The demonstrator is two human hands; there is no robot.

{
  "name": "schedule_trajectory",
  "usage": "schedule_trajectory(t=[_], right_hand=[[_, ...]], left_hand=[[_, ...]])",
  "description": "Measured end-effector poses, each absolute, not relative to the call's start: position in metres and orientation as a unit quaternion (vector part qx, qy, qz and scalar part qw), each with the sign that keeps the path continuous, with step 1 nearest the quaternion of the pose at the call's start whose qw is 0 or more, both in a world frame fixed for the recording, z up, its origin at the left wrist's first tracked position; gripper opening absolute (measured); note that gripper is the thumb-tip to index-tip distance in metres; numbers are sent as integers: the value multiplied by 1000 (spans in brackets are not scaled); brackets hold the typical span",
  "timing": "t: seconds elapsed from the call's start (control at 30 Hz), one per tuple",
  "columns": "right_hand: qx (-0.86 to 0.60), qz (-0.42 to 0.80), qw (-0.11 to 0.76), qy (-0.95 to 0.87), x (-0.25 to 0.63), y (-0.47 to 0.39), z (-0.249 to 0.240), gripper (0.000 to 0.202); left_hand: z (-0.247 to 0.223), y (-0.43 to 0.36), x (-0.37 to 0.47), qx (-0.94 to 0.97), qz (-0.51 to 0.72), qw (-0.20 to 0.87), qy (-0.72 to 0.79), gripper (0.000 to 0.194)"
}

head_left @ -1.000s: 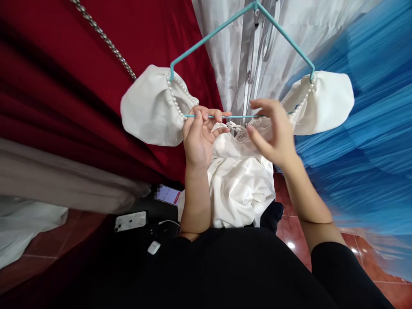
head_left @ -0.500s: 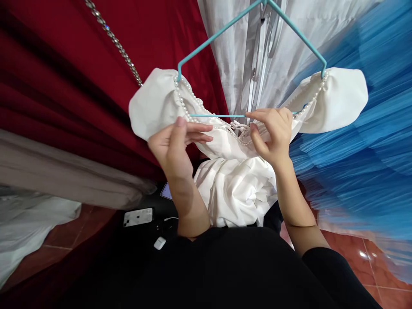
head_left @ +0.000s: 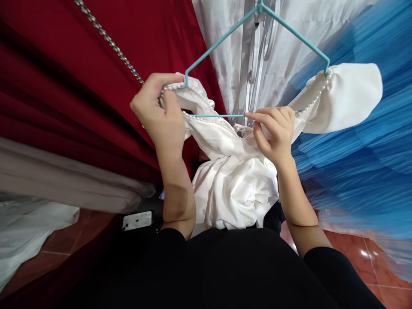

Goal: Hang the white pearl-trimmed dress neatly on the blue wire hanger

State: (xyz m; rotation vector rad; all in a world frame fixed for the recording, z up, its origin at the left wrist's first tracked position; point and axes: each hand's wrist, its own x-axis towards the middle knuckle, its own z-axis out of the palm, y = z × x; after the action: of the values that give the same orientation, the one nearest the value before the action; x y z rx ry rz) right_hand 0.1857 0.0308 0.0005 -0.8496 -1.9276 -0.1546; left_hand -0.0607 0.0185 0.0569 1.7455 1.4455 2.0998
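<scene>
A white dress (head_left: 236, 184) with pearl-trimmed neckline hangs on a thin turquoise hanger (head_left: 296, 34), its skirt bunched below. My left hand (head_left: 159, 107) grips the pearl-edged strap and sleeve at the hanger's left end, fingers wrapped over the fabric and hiding most of that sleeve. With thumb and forefinger close together, my right hand (head_left: 275, 131) pinches the hanger's lower bar near its middle, just above the neckline. The right puffed sleeve (head_left: 350, 98) spreads out beyond the hanger's right end.
Red fabric (head_left: 112, 25) fills the left, with a beaded chain (head_left: 109, 40) across it. Layered blue tulle (head_left: 360, 150) hangs at the right, white curtains (head_left: 222, 25) behind. A phone (head_left: 137, 220) lies on a black surface at lower left. Red floor tiles (head_left: 350, 253) show at lower right.
My left hand has moved up and left from in front of the neckline and closed on the left strap and sleeve. The right sleeve has shifted slightly right; my right hand keeps its pinch.
</scene>
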Motion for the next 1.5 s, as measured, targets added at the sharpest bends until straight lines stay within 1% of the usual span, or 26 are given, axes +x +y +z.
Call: schedule_trajectory(t=[0.1, 0.17, 0.23, 0.33, 0.37, 0.43, 0.53, 0.57, 0.67, 0.7, 0.73, 0.83, 0.87, 0.97, 1.03, 1.07, 1.1, 1.2, 1.23, 1.33, 1.4, 1.5], right_hand=[[-346, -53, 488, -799, 191, 32, 3, 31], [-338, -55, 492, -801, 191, 31, 4, 31], [-331, -52, 497, -800, 188, 29, 5, 32], [-327, -27, 503, -799, 181, 26, 4, 35], [-325, -17, 506, -799, 179, 25, 4, 36], [-321, -5, 511, -797, 177, 25, 3, 37], [-325, -9, 514, -794, 176, 25, 2, 36], [-331, -13, 510, -794, 176, 25, 3, 36], [-350, -19, 496, -795, 175, 23, 4, 34], [-353, -19, 492, -796, 174, 22, 5, 33], [-350, -18, 491, -797, 173, 20, 5, 33], [-309, -17, 504, -806, 171, 19, 8, 33], [-298, -27, 521, -799, 171, 20, 9, 33], [-327, -120, 638, -687, 184, 30, 15, 27], [-360, -176, 689, -604, 202, 42, 18, 32], [-368, -185, 693, -591, 212, 48, 19, 36], [-371, -168, 688, -600, 222, 53, 21, 35], [-408, -106, 656, -627, 246, 62, 28, 16], [-426, -99, 647, -625, 251, 62, 33, 13], [-467, -88, 645, -598, 260, 60, 49, 15], [-483, -51, 661, -572, 265, 61, 57, 19], [-524, 14, 659, -539, 277, 61, 51, 19]], left_hand=[[67, 21, -75, 558, 691, -5, 460, 41], [62, 23, -90, 529, 718, -45, 449, 41], [46, 24, -104, 491, 753, -67, 434, 40], [11, 19, -114, 447, 787, -56, 421, 32], [0, 15, -113, 437, 786, -36, 435, 29], [-13, 5, -105, 452, 758, 37, 469, 24], [-14, -7, -85, 535, 682, 173, 467, 10], [-11, -9, -77, 551, 671, 207, 450, 11], [3, -10, -47, 544, 683, 277, 401, 34], [7, -10, -36, 530, 697, 289, 388, 38], [10, -10, -25, 515, 715, 294, 371, 39], [17, -12, 1, 473, 776, 274, 313, 26], [17, -13, 6, 463, 788, 262, 309, 23], [17, -14, 11, 465, 776, 235, 356, 24], [17, -13, 7, 473, 762, 231, 378, 24], [17, -12, 5, 472, 762, 233, 377, 24], [17, -11, 2, 469, 767, 236, 368, 22], [17, -6, -2, 447, 790, 250, 335, 18], [17, -5, -3, 441, 796, 256, 326, 19], [16, -1, -4, 432, 810, 272, 287, 20], [15, 0, -4, 433, 812, 278, 275, 22], [13, -2, -4, 440, 794, 281, 313, 28]])
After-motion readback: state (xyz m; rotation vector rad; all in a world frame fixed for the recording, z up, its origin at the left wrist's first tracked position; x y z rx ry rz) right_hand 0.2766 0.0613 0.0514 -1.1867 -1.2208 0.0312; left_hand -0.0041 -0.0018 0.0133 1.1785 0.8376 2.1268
